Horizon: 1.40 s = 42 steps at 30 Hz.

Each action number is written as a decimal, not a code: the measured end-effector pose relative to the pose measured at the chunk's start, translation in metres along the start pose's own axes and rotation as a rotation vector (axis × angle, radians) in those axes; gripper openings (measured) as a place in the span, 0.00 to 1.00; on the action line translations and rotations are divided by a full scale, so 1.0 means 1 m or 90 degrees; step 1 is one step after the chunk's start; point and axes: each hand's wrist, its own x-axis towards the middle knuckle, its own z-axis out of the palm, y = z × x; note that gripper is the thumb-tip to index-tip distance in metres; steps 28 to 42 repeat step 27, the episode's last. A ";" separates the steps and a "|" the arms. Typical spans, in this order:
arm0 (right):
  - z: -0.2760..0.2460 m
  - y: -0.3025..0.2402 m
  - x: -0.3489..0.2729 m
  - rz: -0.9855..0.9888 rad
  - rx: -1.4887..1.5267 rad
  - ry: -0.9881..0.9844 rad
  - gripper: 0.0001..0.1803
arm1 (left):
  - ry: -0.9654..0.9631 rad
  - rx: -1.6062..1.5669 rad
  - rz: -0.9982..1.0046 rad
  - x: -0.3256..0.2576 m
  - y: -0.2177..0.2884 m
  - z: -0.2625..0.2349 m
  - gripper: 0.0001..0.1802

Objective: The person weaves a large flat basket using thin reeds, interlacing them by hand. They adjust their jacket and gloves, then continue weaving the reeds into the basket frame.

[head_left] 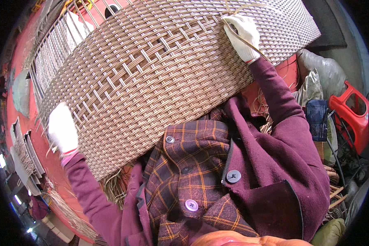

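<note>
A large curved panel of brown woven wicker point(151, 94) lies slanted across my front, with a line of raised, looser weave along its middle. My right hand point(242, 36), in a white knit glove, is closed on a thin wicker strand point(250, 44) at the panel's upper right. The strand trails over the back of the glove toward my forearm, and a pale loop curves above the fingers. At the panel's left edge is my left hand point(63, 127), also white-gloved. Glare washes out its fingers, so their closure does not show.
Bare frame rods point(63, 53) show at the panel's upper left, over a red surface point(18, 96). Loose strand bundles point(69, 209) lie at lower left. To the right are a red plastic stool point(352, 110), grey plastic bags point(322, 67) and a dark blue packet point(316, 119).
</note>
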 end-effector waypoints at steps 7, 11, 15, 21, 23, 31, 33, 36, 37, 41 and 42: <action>-0.003 -0.010 -0.005 -0.006 0.049 -0.058 0.13 | 0.059 -0.414 0.285 0.084 0.283 0.038 0.10; -0.003 -0.012 0.002 -0.082 0.108 -0.075 0.15 | 0.018 -0.234 0.293 0.118 0.361 0.063 0.09; -0.007 -0.020 0.000 -0.011 0.090 -0.147 0.16 | 0.023 -0.143 0.288 0.123 0.380 0.080 0.11; -0.011 -0.027 -0.002 0.036 0.113 -0.147 0.16 | -0.091 -0.147 0.387 0.131 0.364 0.084 0.10; -0.009 -0.029 -0.002 0.042 0.113 -0.148 0.20 | -0.100 -0.179 0.364 0.133 0.367 0.083 0.11; -0.003 -0.032 -0.003 0.067 0.067 -0.174 0.25 | -0.181 -0.115 0.240 0.136 0.389 0.081 0.17; -0.003 -0.032 -0.003 0.067 0.067 -0.174 0.25 | -0.181 -0.115 0.240 0.136 0.389 0.081 0.17; -0.003 -0.032 -0.003 0.067 0.067 -0.174 0.25 | -0.181 -0.115 0.240 0.136 0.389 0.081 0.17; -0.003 -0.032 -0.003 0.067 0.067 -0.174 0.25 | -0.181 -0.115 0.240 0.136 0.389 0.081 0.17; -0.003 -0.032 -0.003 0.067 0.067 -0.174 0.25 | -0.181 -0.115 0.240 0.136 0.389 0.081 0.17; -0.003 -0.032 -0.003 0.067 0.067 -0.174 0.25 | -0.181 -0.115 0.240 0.136 0.389 0.081 0.17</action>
